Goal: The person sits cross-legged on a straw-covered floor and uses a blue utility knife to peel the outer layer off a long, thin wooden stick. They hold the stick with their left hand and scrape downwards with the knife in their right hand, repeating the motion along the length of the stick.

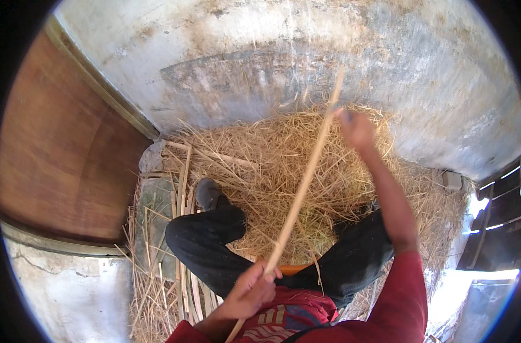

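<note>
A long pale bamboo strip [304,180] runs diagonally from my lap up toward the wall. My left hand [250,290] is closed around its lower part, close to my red shirt. My right hand [356,128] is stretched out at arm's length and grips the strip near its upper end, above a heap of dry straw [272,166]. I sit with legs in black trousers [206,240] spread out on the straw, a dark shoe [208,192] at the left foot.
A weathered grey plastered wall [306,57] rises just behind the straw. A brown wooden door [60,160] stands at the left. Several split bamboo strips [183,188] lie beside my left leg. Dark slatted wood [498,223] is at the right edge.
</note>
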A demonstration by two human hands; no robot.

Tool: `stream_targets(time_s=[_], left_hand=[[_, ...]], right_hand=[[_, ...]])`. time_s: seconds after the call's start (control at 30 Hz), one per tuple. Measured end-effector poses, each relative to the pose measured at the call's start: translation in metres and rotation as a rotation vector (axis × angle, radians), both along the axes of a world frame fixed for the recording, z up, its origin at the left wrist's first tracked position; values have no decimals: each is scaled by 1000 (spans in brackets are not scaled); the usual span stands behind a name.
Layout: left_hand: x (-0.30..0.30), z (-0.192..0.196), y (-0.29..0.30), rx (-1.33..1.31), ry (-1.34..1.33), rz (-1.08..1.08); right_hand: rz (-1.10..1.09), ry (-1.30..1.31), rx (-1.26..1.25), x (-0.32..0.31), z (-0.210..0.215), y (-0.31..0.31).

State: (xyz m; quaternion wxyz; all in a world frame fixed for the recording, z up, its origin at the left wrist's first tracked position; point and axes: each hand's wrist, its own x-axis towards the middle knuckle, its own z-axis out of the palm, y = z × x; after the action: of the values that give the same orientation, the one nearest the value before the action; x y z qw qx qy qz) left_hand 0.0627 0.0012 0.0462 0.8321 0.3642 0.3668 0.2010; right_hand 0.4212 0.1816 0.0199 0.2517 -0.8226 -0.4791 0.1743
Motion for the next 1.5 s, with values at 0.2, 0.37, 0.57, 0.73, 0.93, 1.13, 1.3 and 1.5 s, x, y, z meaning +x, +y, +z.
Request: stream_targets(time_s=[0.2,0.37,0.57,0.73,0.93,1.13,1.3,1.5], left_hand=[[-19,-3,-24,63,171,-213],[0,-6,13,279,332,-10],[6,-8,22,535,297,54],[10,-7,21,700,372,57],[5,-13,20,953,525,66],[4,1,11,966,581,80],[-1,-4,15,1026,620,86],[-6,1,-3,1017,623,-3]], right_hand=[[-160,-135,274,124,-32,-10],[284,48,13,-32,9,-63],[827,-347,235,-105,5,-107],[728,-332,323,-97,-5,-90],[872,-397,283,-107,-7,-92],[540,-343,192,-70,-13,-49],[869,-239,219,-118,-13,-90],[358,-314,83,-48,-10,-29]])
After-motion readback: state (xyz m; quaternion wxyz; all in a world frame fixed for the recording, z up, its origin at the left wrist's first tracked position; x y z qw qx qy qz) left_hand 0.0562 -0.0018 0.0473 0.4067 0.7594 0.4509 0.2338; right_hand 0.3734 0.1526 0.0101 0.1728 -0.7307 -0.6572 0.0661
